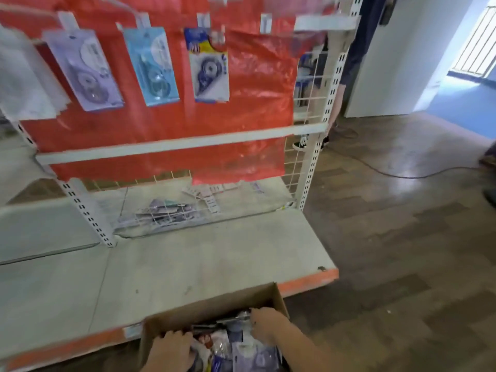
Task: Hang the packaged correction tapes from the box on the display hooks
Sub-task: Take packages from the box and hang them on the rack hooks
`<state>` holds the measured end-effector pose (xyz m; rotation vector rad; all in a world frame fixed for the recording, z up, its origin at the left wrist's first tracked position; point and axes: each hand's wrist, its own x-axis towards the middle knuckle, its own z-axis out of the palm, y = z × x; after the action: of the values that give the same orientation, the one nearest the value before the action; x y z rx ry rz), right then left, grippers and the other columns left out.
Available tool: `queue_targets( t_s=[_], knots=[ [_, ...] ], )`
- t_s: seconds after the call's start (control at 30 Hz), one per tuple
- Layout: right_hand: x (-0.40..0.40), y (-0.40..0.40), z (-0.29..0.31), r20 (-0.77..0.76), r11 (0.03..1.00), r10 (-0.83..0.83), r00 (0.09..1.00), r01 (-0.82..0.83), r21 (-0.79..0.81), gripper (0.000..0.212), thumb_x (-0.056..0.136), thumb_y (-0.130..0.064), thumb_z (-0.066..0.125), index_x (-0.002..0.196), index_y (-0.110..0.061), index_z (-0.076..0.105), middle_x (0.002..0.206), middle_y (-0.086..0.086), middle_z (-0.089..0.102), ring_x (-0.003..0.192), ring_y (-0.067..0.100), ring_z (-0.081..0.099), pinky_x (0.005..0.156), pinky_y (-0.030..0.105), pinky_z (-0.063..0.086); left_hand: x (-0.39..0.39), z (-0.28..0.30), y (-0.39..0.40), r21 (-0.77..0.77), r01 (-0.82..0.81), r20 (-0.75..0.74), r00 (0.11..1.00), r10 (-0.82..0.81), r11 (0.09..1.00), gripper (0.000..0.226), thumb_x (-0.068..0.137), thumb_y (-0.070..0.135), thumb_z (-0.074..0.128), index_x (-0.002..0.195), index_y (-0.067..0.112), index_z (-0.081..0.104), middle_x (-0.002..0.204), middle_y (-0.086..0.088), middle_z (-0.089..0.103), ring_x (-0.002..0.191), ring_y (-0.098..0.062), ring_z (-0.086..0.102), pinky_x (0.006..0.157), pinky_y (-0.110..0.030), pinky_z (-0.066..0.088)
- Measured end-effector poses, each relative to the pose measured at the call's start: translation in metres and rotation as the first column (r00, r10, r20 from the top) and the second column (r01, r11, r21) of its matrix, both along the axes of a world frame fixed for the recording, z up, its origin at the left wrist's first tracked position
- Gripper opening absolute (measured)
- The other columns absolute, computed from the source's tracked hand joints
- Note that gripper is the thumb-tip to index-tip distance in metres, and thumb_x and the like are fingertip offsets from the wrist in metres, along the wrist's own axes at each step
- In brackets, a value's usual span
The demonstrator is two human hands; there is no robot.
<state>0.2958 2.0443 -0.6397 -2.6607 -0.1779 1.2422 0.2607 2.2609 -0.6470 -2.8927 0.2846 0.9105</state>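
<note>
Both hands point(214, 342) inside cardboard box point(214, 304) of packaged correction tapes point(255, 355)

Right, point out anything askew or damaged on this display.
The lilac packaged correction tape hangs tilted, not straight like the dark blue one. The red plastic backing sheet is ragged along its lower edge. Loose packets lie behind the white wire grid.

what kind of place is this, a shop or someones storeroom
Most likely a stationery shop aisle being stocked. A white slotted metal display rack carries carded correction tape packs hanging from hooks over a red backing sheet, and both hands reach into a brown cardboard box of more packs.
</note>
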Motion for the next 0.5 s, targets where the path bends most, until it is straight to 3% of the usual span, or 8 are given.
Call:
queue_targets(
  t_s=[0.07,0.23,0.4,0.5],
  knots=[
    [0.004,0.002,-0.040,0.001,0.999,0.026,1.000,-0.026,-0.019,0.039,0.099,-0.011,0.039,0.136,0.002,0.040,0.139,0.022,0.044,0.126,0.039,0.044,0.103,0.047,0.040,0.007,-0.039,0.003,-0.005,-0.007,-0.012,1.000,0.006,1.000,0.048,0.095,0.045,0.034,0.138,0.025,0.040,0.138,0.002,0.046,0.129,-0.016,0.043,0.102,-0.032,0.038],
    [0.014,0.005,-0.126,0.106,1.000,0.020,0.994,-0.017,-0.024,0.038,0.096,-0.014,0.042,0.133,-0.006,0.043,0.138,0.018,0.047,0.125,0.037,0.045,0.104,0.051,0.038,0.024,-0.120,0.010,0.034,-0.002,-0.006,1.000,0.002,0.999,0.048,0.097,0.040,0.037,0.141,0.021,0.034,0.141,-0.002,0.041,0.133,-0.020,0.037,0.107,-0.037,0.033],
    [0.022,0.003,-0.166,0.212,1.000,-0.005,0.977,0.009,-0.022,0.043,0.096,-0.013,0.044,0.138,-0.006,0.040,0.140,0.017,0.043,0.128,0.033,0.044,0.105,0.042,0.039,0.035,-0.167,0.025,0.016,-0.004,0.050,0.999,0.004,1.000,0.051,0.098,0.040,0.038,0.144,0.021,0.029,0.146,-0.002,0.035,0.135,-0.019,0.034,0.106,-0.034,0.034],
    [0.025,0.002,-0.179,0.258,0.999,-0.036,0.965,0.034,0.011,0.039,0.093,-0.013,0.049,0.131,-0.008,0.045,0.135,0.015,0.047,0.123,0.032,0.048,0.101,0.040,0.042,0.035,-0.190,0.034,0.001,-0.033,0.052,0.998,0.033,0.999,0.051,0.099,0.039,0.033,0.146,0.020,0.027,0.148,-0.003,0.034,0.135,-0.020,0.035,0.105,-0.035,0.035]
  ],
)
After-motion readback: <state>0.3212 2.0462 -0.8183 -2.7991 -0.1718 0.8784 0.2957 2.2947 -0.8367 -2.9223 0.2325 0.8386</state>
